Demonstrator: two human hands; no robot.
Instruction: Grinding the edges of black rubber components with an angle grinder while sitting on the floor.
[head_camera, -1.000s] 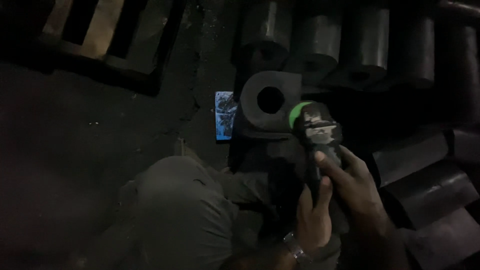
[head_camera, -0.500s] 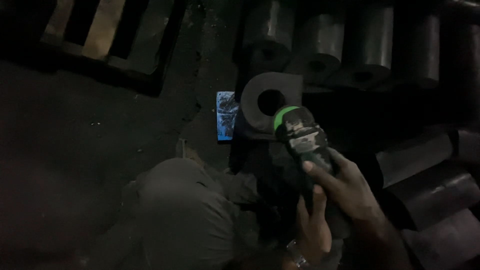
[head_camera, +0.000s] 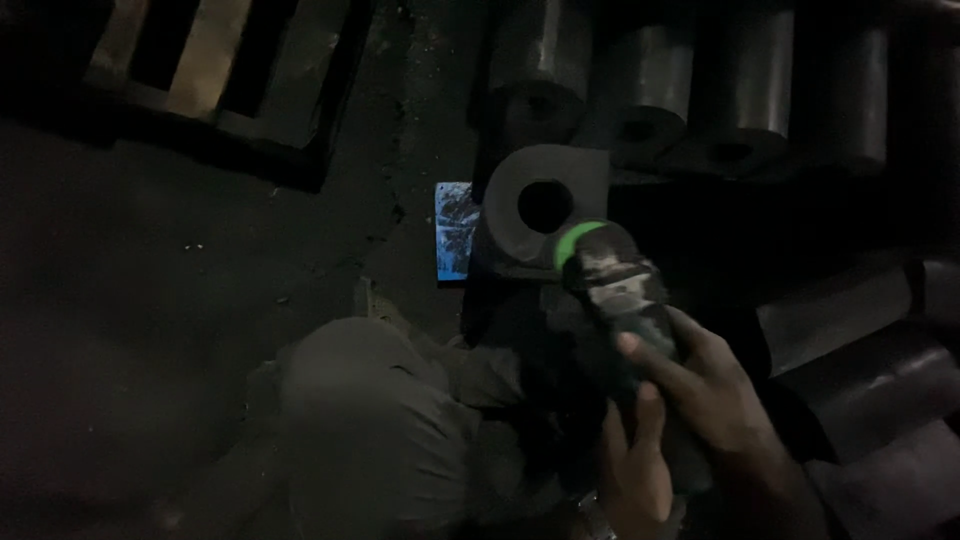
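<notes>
On a dark, dirty floor (head_camera: 200, 300), both hands (head_camera: 700, 400) grip a grinder (head_camera: 610, 290), fingers wrapped, its length pointing up-left toward a holed block (head_camera: 530, 200).

Wooden pallet (head_camera: 215, 85), blue packet (head_camera: 456, 230)

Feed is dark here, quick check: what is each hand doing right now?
Left hand: closed on the rear of the power tool.
Right hand: closed on the same tool's body.
</notes>
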